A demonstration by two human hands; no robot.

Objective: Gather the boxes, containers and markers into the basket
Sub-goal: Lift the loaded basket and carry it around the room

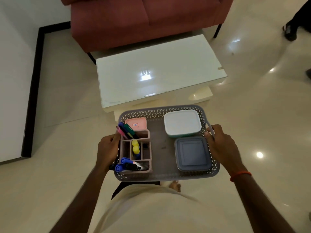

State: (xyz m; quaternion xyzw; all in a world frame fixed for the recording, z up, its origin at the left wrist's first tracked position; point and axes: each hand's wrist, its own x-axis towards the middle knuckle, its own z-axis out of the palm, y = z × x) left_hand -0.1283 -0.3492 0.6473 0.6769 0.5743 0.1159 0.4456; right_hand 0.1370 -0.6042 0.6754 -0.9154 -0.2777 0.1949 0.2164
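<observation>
Down low: a cream shirt (148, 209) fills the bottom of the view, and a bare foot (175, 184) peeks out under the basket.
Right wrist: it has an orange thread (240, 175) tied round it.
Left hand (107, 148): its fingers are curled round the left edge of the basket and grip it.
Right hand (222, 145): its fingers are curled round the right edge of the basket and grip it too.
Basket (168, 177): grey, with little holes in its walls. Both hands hold it up over the floor, just in front of the table.
Pink holder (125, 149): it sits in the left side of the basket and has small boxes inside it.
Blue-cap markers (125, 163): they lie in the near part of the holder.
Yellow-cap markers (135, 147): they stand in the middle part.
Pink, blue and green markers (127, 131): they lean out of the far part, by the left hand.
Small pink box (137, 123): it is in the far left corner of the basket, just behind the holder.
Grey-blue container (192, 153): it is on the right, near side, lid on.
White-lid container (182, 122): it is just behind the grey-blue one, on the far right.
Table (159, 73): low, white and shiny.
Sofa (143, 19): dark red, behind the table.
Floor (252, 98): pale shiny tiles.
Far right: another person's foot (289, 31) in a dark sandal.
</observation>
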